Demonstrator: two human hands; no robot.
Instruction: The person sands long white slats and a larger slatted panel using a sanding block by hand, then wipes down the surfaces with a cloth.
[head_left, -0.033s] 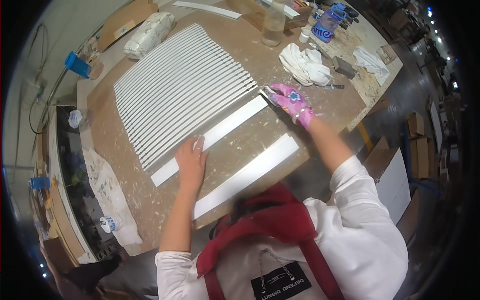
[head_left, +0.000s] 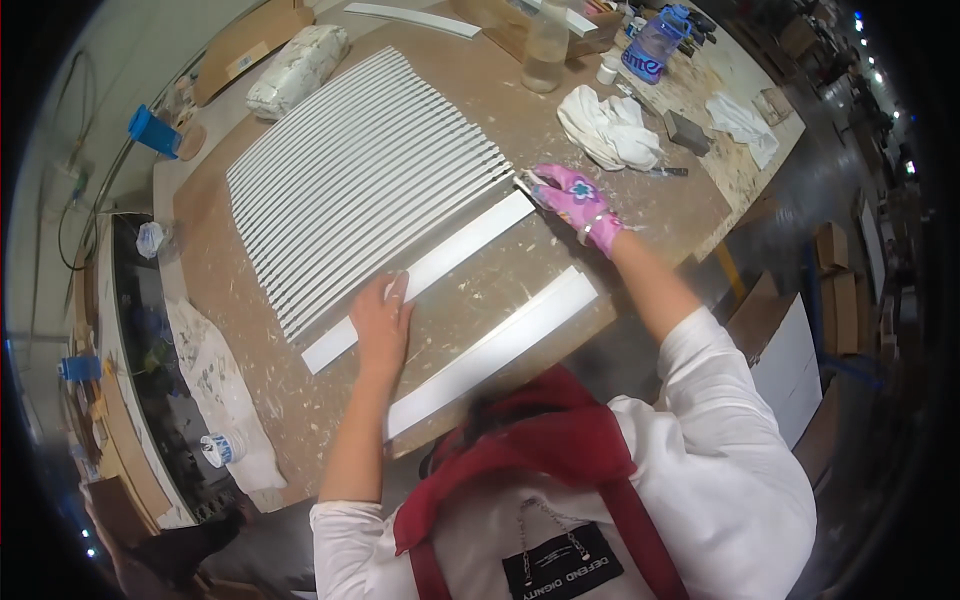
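My bare left hand (head_left: 380,320) rests on a long flat white strip (head_left: 470,240), its fingers bent over the strip's left half and pressing it to the table. At the strip's far right end my right hand (head_left: 575,200), in a pink flowered glove, pinches a small pale flat piece (head_left: 524,184); its kind is too small to tell. Just beyond the strip, many narrow white slats (head_left: 365,180) lie side by side in a panel-like row. Nearer my body lies a second white strip (head_left: 495,350), touched by neither hand.
A crumpled white cloth (head_left: 608,128), a grey block (head_left: 688,133) and a dark-handled tool (head_left: 668,171) lie right of the slats. Behind stand a clear bottle (head_left: 545,55) and a blue jug (head_left: 652,48). At the back left are a wrapped white bundle (head_left: 298,72) and a blue cup (head_left: 152,130).
My right hand has shifted slightly left with the small pale piece, at the strip's end. My left hand and both strips are in the same place.
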